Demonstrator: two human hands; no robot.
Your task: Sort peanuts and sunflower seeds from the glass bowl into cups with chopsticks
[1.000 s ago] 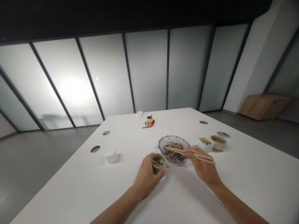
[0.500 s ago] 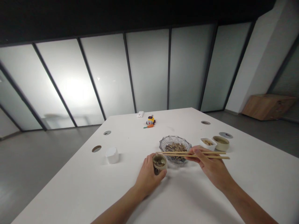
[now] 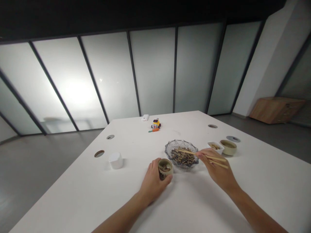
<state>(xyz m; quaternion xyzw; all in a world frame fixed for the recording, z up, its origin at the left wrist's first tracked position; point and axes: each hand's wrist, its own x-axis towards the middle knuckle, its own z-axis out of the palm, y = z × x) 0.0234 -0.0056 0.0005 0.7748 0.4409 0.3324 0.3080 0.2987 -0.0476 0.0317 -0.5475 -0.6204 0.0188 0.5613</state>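
My left hand [image 3: 155, 179] is wrapped round a small beige cup [image 3: 169, 170], which stands upright on the white table. Some sunflower seeds [image 3: 165, 168] lie inside that cup. Between the fingers of my right hand [image 3: 216, 166] is a pair of wooden chopsticks [image 3: 215, 159]. Their tips point left, over the clear, scalloped glass bowl [image 3: 169, 156] just beyond the cup. A heap of striped sunflower seeds [image 3: 182, 158] fills the bowl's bottom. Whether a seed is pinched between the tips is too small to tell.
Beyond my right hand stand a white dish [image 3: 220, 149] of light-coloured nuts or seeds and a beige bowl [image 3: 229, 149]. At left is a white container [image 3: 116, 160]. Further off are a yellow toy vehicle [image 3: 156, 123], a toy carrot [image 3: 154, 130] and a white box [image 3: 145, 117]. Round holes [image 3: 99, 153] pierce the table.
The chopstick tips have moved from above the cup to the right, over the seeds in the glass bowl. My left hand stays on the cup.
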